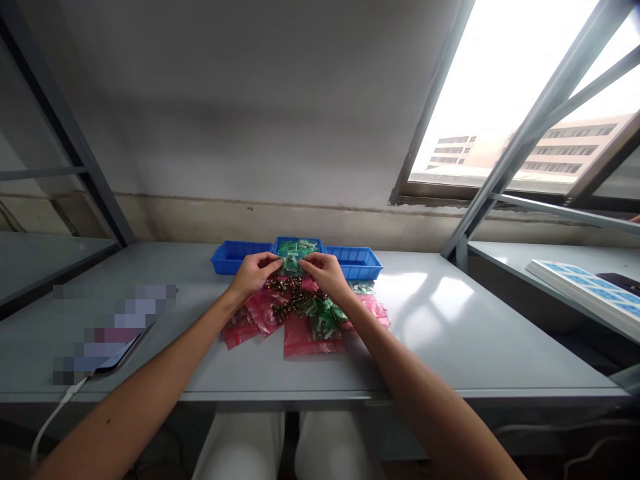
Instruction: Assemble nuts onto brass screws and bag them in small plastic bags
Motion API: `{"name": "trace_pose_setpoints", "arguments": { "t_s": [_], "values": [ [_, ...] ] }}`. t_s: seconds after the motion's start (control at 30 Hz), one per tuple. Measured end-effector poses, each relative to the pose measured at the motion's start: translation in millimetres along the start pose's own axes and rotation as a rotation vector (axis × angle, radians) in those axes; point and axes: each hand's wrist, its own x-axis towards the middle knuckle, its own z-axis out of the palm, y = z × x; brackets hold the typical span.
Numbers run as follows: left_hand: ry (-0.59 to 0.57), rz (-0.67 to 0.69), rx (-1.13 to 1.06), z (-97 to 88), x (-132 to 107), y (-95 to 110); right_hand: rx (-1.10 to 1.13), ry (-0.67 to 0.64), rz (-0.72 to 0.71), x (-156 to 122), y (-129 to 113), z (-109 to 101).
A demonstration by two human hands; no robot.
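Observation:
Both hands pinch a small green-tinted plastic bag [292, 265] by its two sides, with something pale inside that is too small to name. My left hand [255, 272] is closed on its left edge, thumb and forefinger together. On the right edge, my right hand [325, 270] grips in the same way. Just behind, a blue bin [299, 240] contains more green bags. Below the hands lies a heap of small brassy metal parts [287, 307] on pink plastic bags [310, 340]. More green bags [327, 319] rest on the heap near my right wrist.
Two further blue bins, one left [225, 257] and one right [357, 263], flank the middle one against the wall. A phone [120, 350] with a white cable lies at the left of the grey table [480, 353]. Metal shelf posts rise on both sides.

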Motion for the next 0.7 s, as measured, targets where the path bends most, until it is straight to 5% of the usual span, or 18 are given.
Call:
{"name": "trace_pose_setpoints", "arguments": {
  "t_s": [0.23, 0.47, 0.7],
  "values": [
    [-0.008, 0.056, 0.119, -4.0, 4, -8, -0.028, -0.020, 0.000, -1, -2, 0],
    [0.073, 0.300, 0.393, -3.3, 4, -11, -0.004, 0.115, 0.038, 2, 5, -3],
    [0.012, 0.214, 0.291, -0.7, 2, -9, 0.218, 0.070, 0.186, 0, -1, 1]
  ]
}}
